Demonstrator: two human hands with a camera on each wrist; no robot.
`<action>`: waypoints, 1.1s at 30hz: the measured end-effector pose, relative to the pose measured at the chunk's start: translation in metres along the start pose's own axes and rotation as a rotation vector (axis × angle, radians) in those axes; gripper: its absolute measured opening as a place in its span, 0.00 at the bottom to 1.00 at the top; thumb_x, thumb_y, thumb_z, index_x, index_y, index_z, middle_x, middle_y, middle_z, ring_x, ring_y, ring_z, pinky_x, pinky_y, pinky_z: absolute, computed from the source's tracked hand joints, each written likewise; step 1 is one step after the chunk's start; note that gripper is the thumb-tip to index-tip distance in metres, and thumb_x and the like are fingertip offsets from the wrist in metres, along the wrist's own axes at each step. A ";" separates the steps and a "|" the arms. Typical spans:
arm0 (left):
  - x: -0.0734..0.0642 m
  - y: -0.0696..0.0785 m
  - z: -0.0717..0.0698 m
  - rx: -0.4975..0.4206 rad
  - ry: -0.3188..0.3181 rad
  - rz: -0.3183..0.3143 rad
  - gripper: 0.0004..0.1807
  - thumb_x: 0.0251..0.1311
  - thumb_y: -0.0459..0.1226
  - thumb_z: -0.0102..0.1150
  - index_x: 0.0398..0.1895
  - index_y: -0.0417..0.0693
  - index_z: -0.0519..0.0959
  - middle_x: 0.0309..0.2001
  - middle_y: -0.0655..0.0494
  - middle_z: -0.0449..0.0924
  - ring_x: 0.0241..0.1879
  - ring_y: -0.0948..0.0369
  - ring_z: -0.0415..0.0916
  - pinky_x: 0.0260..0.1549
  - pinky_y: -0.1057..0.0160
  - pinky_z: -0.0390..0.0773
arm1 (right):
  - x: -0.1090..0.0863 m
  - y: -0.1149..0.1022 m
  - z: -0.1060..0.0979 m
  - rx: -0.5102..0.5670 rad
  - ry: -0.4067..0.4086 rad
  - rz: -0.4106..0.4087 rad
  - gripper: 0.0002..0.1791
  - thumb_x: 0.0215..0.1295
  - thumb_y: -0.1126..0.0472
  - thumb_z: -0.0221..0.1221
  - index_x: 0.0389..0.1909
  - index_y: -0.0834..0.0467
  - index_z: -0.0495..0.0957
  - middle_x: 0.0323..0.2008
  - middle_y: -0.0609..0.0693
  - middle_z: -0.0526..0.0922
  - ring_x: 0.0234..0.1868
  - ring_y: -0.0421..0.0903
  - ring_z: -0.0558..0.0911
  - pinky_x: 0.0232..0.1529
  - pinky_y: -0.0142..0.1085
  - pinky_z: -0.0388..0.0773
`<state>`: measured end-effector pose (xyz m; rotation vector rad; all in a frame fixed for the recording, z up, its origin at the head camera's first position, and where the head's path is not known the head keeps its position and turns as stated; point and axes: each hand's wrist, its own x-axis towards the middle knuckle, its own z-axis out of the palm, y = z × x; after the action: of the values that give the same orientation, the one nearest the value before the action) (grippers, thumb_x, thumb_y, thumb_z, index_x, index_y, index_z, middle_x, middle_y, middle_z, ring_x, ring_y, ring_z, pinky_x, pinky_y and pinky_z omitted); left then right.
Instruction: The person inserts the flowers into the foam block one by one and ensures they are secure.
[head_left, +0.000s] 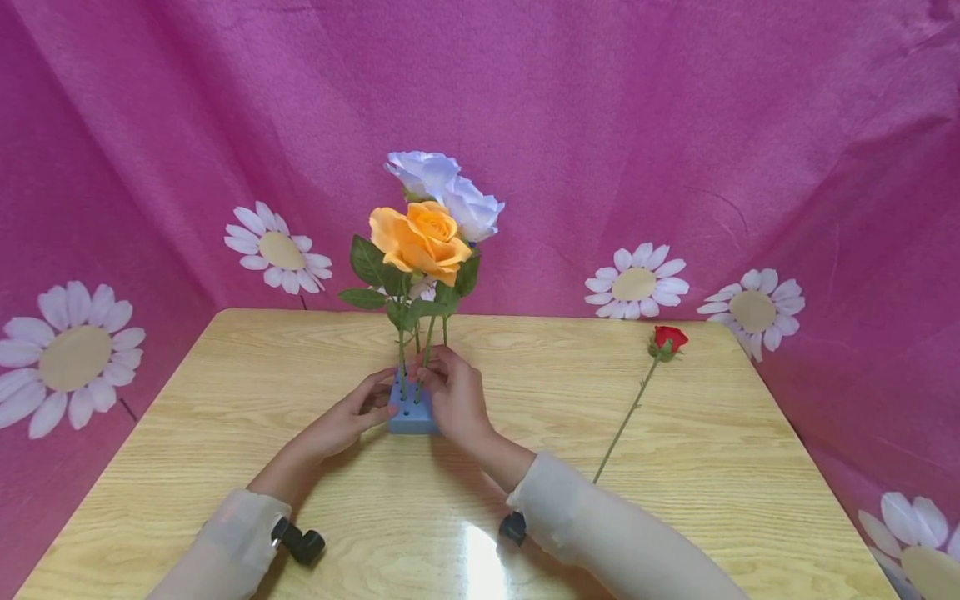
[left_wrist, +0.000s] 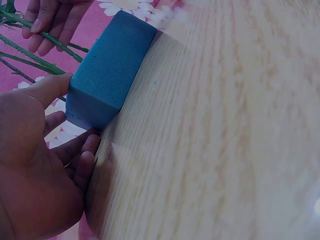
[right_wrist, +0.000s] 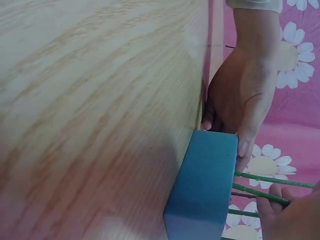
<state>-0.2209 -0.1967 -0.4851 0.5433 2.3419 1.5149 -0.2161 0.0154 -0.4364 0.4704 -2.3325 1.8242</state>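
A blue foam block (head_left: 412, 423) with small holes in its top stands on the table. Several green stems rise from it, topped by an orange rose (head_left: 422, 242) and two pale lavender roses (head_left: 474, 208) behind that one. My left hand (head_left: 351, 422) holds the block at its left side, thumb at the near corner and the other fingers farther back. Between thumb and fingers, my right hand (head_left: 459, 396) pinches one green stem (right_wrist: 250, 190) a little above the block. Which bloom tops that stem, I cannot tell.
To the right, a red rose (head_left: 669, 337) lies on the wooden table (head_left: 697, 433), its long stem (head_left: 626, 421) slanting toward my right forearm. A pink cloth (head_left: 600, 125) with large printed daisies surrounds the table at the back and sides.
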 end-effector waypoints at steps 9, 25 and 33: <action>-0.001 0.003 0.000 -0.015 -0.001 0.007 0.36 0.78 0.37 0.53 0.82 0.45 0.50 0.72 0.30 0.62 0.66 0.39 0.68 0.62 0.47 0.68 | 0.000 0.003 0.001 -0.034 0.006 -0.012 0.06 0.71 0.73 0.59 0.44 0.63 0.80 0.38 0.55 0.90 0.42 0.48 0.90 0.48 0.39 0.83; 0.000 -0.001 0.000 -0.014 -0.006 0.001 0.37 0.78 0.39 0.53 0.82 0.45 0.50 0.72 0.30 0.61 0.66 0.39 0.68 0.61 0.48 0.69 | -0.005 0.006 0.000 -0.003 -0.009 -0.024 0.07 0.74 0.71 0.57 0.49 0.66 0.78 0.41 0.58 0.89 0.46 0.53 0.88 0.49 0.39 0.82; 0.001 -0.002 0.000 -0.016 -0.001 -0.020 0.37 0.78 0.40 0.53 0.82 0.47 0.50 0.73 0.31 0.61 0.66 0.40 0.67 0.62 0.46 0.68 | -0.007 0.008 -0.001 -0.033 0.001 -0.034 0.05 0.75 0.69 0.56 0.47 0.63 0.78 0.40 0.58 0.89 0.45 0.55 0.88 0.48 0.39 0.81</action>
<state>-0.2218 -0.1967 -0.4868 0.5153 2.3255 1.5235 -0.2120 0.0186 -0.4455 0.5019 -2.3356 1.7672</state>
